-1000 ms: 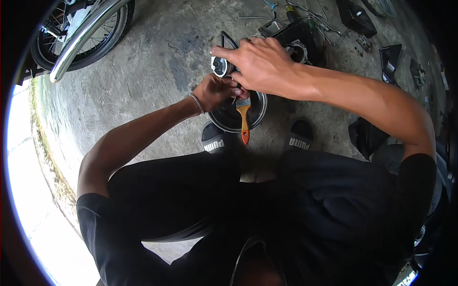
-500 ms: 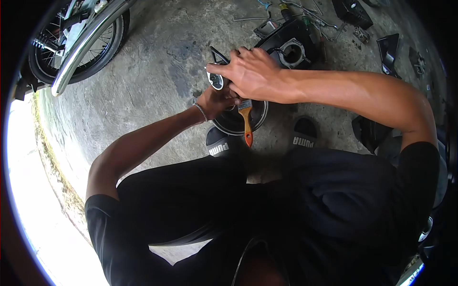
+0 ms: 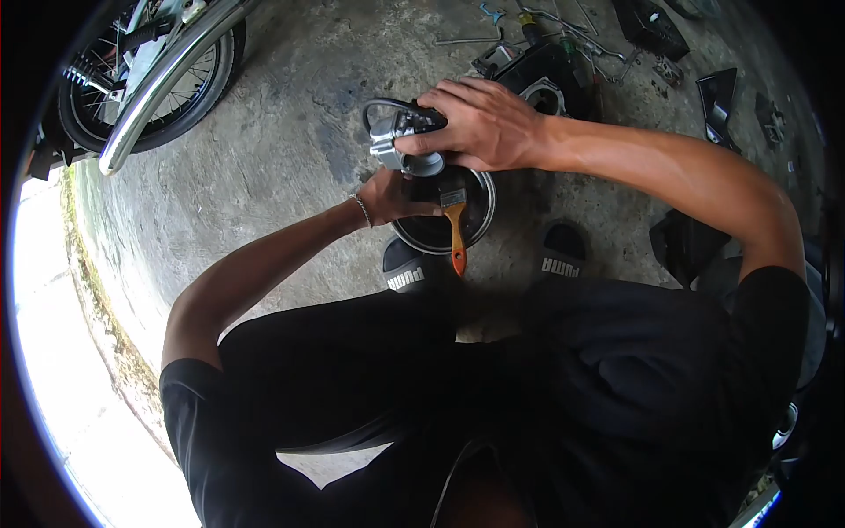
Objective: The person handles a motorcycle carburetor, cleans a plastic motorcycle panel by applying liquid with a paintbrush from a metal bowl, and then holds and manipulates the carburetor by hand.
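A metal carburetor-like part [image 3: 406,141] with a black hose loop is held up by my right hand [image 3: 480,123], whose fingers wrap its right side. Just below it, my left hand [image 3: 392,199] is at the left rim of a round dark pan [image 3: 483,222]; its thumb points right and its fingers are partly hidden under the part. I cannot make out whether the left hand grips anything. A paintbrush with an orange and yellow handle [image 3: 457,238] lies across the pan, bristles inward and handle tip over the near rim.
A motorcycle wheel [image 3: 231,70] and chrome exhaust pipe [image 3: 145,91] are at upper left. Beyond my right hand lie a black engine-like part [image 3: 572,86], wrenches [image 3: 607,51] and a black box [image 3: 650,28]. My sandals [image 3: 561,251] flank the pan's near side.
The metal part has turned in my right hand, showing its side and the hose loop. My left hand has come slightly down and apart from my right hand, its thumb extended.
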Tool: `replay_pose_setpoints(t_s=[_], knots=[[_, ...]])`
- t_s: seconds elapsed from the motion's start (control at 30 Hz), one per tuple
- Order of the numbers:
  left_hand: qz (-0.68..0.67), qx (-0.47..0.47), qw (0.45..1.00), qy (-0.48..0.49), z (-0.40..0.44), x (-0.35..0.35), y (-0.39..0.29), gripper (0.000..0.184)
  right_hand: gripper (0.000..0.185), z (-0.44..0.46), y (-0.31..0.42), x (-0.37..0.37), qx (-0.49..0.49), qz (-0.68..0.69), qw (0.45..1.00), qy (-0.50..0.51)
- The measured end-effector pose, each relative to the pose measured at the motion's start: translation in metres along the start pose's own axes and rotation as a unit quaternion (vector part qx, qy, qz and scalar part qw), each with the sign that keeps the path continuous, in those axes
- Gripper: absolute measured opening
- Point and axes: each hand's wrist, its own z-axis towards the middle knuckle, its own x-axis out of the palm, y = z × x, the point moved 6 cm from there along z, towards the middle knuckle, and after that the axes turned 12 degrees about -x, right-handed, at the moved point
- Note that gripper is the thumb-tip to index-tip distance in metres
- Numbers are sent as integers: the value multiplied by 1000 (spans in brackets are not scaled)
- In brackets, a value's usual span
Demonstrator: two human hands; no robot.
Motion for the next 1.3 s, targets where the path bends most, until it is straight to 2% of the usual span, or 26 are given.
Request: replay_pose_setpoints(t_s=[0.17, 0.3, 0.33, 0.37, 0.47, 0.5, 0.63, 0.83, 0.97, 1.3], knots=[[-23, 75, 996, -34, -10, 1, -5, 67, 66, -13, 18, 10, -22, 16, 998, 50], [-47, -36, 997, 58, -14, 6, 6, 60, 67, -16, 18, 16, 24, 52, 997, 58], [-47, -36, 997, 55, -13, 5, 7, 60, 67, -16, 19, 16, 21, 51, 997, 58], [-114, -64, 988, 82, -9, 6, 10, 55, 67, -18, 17, 14, 41, 66, 996, 49], [-312, -147, 925, 161, -2, 14, 19, 41, 67, -23, 12, 13, 100, 116, 988, 22], [-311, -145, 926, 159, -2, 12, 14, 41, 67, -23, 12, 11, 99, 114, 988, 21], [-380, -263, 865, 196, -11, 13, 4, 24, 67, -30, 6, 9, 186, 191, 964, 8], [-357, -238, 883, 192, -4, 13, 12, 20, 66, -33, 9, 0, 145, 145, 979, -16], [-335, -220, 894, 198, 0, 8, 10, 21, 64, -25, 19, -17, 79, 106, 989, -58], [-369, -209, 890, 167, 0, 5, 2, 21, 62, -17, 14, -24, 59, 112, 989, -70]])
